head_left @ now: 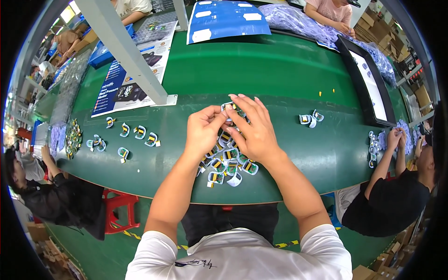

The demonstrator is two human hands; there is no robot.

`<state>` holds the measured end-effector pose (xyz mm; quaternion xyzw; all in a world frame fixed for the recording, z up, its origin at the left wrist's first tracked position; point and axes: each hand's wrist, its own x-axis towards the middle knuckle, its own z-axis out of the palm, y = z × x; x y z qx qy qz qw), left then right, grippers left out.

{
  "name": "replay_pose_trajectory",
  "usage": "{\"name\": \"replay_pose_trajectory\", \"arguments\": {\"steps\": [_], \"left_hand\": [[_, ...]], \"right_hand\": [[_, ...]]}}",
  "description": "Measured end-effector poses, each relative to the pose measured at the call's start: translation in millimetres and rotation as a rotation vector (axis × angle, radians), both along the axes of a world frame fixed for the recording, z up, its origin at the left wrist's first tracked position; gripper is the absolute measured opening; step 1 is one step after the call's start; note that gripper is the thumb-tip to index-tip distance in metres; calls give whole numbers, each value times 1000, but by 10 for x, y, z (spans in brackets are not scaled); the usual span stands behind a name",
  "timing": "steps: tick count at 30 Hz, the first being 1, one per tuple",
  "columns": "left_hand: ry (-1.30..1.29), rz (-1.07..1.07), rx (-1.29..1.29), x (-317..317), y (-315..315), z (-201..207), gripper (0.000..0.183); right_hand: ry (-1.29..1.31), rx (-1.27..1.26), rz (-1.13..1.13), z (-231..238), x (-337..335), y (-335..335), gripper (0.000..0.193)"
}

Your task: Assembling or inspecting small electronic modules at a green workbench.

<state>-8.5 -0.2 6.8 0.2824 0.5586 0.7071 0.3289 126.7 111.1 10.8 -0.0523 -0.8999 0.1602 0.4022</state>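
Over the green table, my left hand [200,133] pinches a small pale casing with a circuit board [226,107] between thumb and fingers. My right hand [257,133] is closed about the same piece from the right, its long fingers reaching over the top and hiding part of it. Below both hands lies a heap of similar casings [231,166] with green boards, black-and-yellow parts and small white tabs. To the left, several more casings [140,132] are spread singly, and a small group [308,120] sits to the right.
A grey metal post [135,60] stands on the table by a printed sheet [109,100]. Far right is a black tray [380,100] with a white bed. Loose boards [73,140] are heaped at left. Co-workers sit at both sides; a blue sheet [224,23] lies at the back.
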Motion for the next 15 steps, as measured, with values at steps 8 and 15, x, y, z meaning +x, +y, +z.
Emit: {"name": "replay_pose_trajectory", "arguments": {"steps": [8,15], "left_hand": [[-29,-198,6,-82,-33,2,16],[-62,-349,-34,-59,-62,2,15]], "right_hand": [[139,-268,18,36,62,71,32],[97,-501,110,-21,91,179,11]]}}
